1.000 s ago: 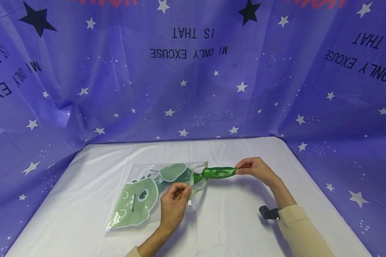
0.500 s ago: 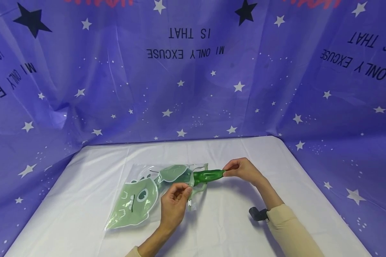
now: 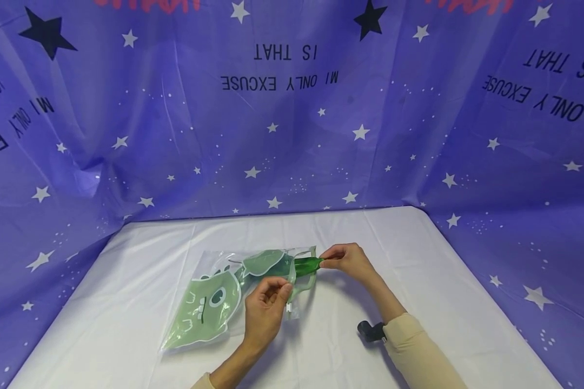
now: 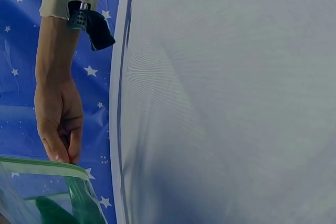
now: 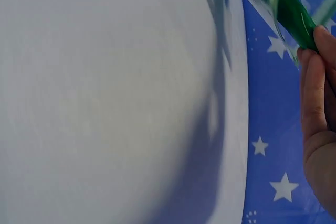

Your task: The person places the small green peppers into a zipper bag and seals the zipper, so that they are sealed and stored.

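A clear zip bag [image 3: 205, 310] printed with a green cartoon monster lies on the cloth in the head view, its mouth to the right. Near that mouth, my left hand [image 3: 264, 309] pinches the bag's edge. From the right, my right hand [image 3: 352, 262] pinches the tip of a shiny green pepper [image 3: 307, 266]. Most of the pepper is inside the bag, partly hidden behind the film. The right wrist view shows the pepper's tip [image 5: 300, 23] between thumb and fingers. In the left wrist view, the bag's green rim [image 4: 47, 166] crosses in front of the pepper.
A white cloth [image 3: 418, 281] covers the table. Purple curtains [image 3: 292, 146] with stars and lettering rise behind it and at both sides. A black wrist camera [image 3: 371, 331] sticks out from the right sleeve [image 3: 418, 351].
My right hand has moved left, pushing the pepper from outside the bag's mouth to mostly inside. My left hand keeps its pinch on the bag's edge, almost unmoved.
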Motion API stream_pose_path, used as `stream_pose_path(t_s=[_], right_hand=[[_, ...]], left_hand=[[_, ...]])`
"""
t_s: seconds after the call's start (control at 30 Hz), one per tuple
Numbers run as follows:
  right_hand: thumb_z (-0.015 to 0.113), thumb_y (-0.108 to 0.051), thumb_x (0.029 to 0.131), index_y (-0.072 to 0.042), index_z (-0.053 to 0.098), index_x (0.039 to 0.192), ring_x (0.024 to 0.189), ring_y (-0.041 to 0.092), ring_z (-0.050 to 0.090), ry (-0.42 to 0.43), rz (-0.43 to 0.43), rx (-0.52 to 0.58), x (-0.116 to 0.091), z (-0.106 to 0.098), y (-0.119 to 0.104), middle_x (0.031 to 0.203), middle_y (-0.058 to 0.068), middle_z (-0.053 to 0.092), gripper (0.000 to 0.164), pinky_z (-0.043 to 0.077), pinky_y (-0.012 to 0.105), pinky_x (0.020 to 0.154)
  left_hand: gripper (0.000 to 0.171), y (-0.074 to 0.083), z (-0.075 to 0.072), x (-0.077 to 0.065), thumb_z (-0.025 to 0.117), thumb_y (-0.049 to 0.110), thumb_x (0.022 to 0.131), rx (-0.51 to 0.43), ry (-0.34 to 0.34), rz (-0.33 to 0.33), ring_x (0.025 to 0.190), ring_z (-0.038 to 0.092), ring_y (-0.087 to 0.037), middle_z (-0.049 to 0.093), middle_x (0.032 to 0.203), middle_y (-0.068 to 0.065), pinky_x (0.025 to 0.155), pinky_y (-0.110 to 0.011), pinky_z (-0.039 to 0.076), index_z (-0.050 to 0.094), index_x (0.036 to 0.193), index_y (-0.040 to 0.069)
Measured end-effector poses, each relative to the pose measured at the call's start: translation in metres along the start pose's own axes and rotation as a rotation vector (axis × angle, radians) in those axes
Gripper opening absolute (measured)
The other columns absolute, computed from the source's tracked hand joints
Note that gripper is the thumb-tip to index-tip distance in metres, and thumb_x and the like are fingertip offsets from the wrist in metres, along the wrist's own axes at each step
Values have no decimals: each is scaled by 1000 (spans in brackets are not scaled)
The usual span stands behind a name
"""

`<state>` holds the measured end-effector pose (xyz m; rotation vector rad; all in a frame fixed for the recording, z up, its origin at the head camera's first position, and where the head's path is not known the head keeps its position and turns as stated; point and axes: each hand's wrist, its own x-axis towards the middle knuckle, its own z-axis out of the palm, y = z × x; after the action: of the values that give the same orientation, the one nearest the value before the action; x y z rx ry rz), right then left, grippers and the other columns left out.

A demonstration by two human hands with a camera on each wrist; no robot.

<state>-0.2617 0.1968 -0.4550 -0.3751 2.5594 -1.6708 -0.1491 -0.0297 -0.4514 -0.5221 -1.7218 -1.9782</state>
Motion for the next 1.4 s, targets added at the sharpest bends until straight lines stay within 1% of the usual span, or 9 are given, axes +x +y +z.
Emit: stream_pose_path(t_s=[0.17, 0.27, 0.4, 0.53, 0.7, 0.83, 1.0, 1.13, 1.4], right_hand=[[84, -18, 71, -10, 74, 87, 76, 16, 68, 46, 11, 11, 4, 12, -5, 82, 2, 72, 20, 54, 29, 70], [84, -17, 71, -11, 74, 86, 75, 16, 68, 75, 17, 17, 5, 18, -8, 80, 2, 72, 19, 54, 29, 69], [85, -15, 70, -11, 74, 85, 73, 16, 68, 107, 19, 17, 7, 23, -11, 79, 1, 72, 19, 55, 29, 68], [85, -15, 69, -11, 75, 85, 73, 15, 68, 124, 21, 11, 9, 27, -12, 78, 1, 72, 19, 54, 28, 67], [85, -14, 70, -12, 75, 84, 73, 13, 68, 147, 17, -8, 11, 30, -12, 77, 0, 71, 17, 54, 27, 66], [85, -15, 69, -14, 75, 82, 70, 12, 67, 180, 8, -51, 9, 34, -12, 75, -2, 71, 16, 54, 27, 63], [86, -13, 68, -15, 75, 79, 67, 10, 67, 219, -44, -108, 8, 40, -13, 72, -4, 70, 16, 53, 26, 60], [86, -11, 68, -14, 74, 79, 65, 9, 67, 234, -90, -131, 9, 44, -13, 71, -4, 70, 16, 53, 24, 59], [86, -13, 68, -15, 75, 77, 64, 8, 66, 249, -111, -169, 9, 50, -13, 70, -5, 70, 15, 52, 24, 57]], left_hand=[[9, 16, 2, 4, 62, -16, 83, 9, 1, -9, 68, 55, -6, 60, 77, -20, 54, -15, 45, 59, 89, -10], [9, 18, 3, 5, 62, -16, 82, 7, 3, 6, 68, 55, -7, 60, 76, -20, 54, -16, 44, 59, 89, -11], [10, 8, 1, 3, 63, -14, 83, 4, 6, 44, 69, 55, -6, 61, 77, -18, 53, -16, 45, 61, 91, -8], [10, 13, 0, 4, 62, -15, 83, 10, 4, 29, 69, 55, -5, 61, 77, -19, 55, -15, 46, 60, 91, -8], [8, 27, 3, 5, 63, -15, 83, 8, 14, -9, 68, 55, -6, 60, 76, -22, 56, -14, 46, 59, 89, -12], [9, 15, 2, 2, 64, -14, 82, 6, 29, -12, 68, 55, -7, 60, 76, -21, 55, -15, 46, 61, 89, -9], [10, -1, 0, -1, 65, -10, 83, 4, 40, 1, 69, 56, -7, 61, 78, -19, 55, -16, 47, 62, 91, -5], [11, -3, -1, 0, 65, -10, 83, -9, 32, 19, 70, 57, -8, 61, 79, -19, 56, -16, 47, 62, 92, -5], [11, -3, 0, 0, 65, -10, 83, -20, 29, 23, 70, 57, -8, 61, 79, -18, 56, -16, 47, 62, 92, -5]])
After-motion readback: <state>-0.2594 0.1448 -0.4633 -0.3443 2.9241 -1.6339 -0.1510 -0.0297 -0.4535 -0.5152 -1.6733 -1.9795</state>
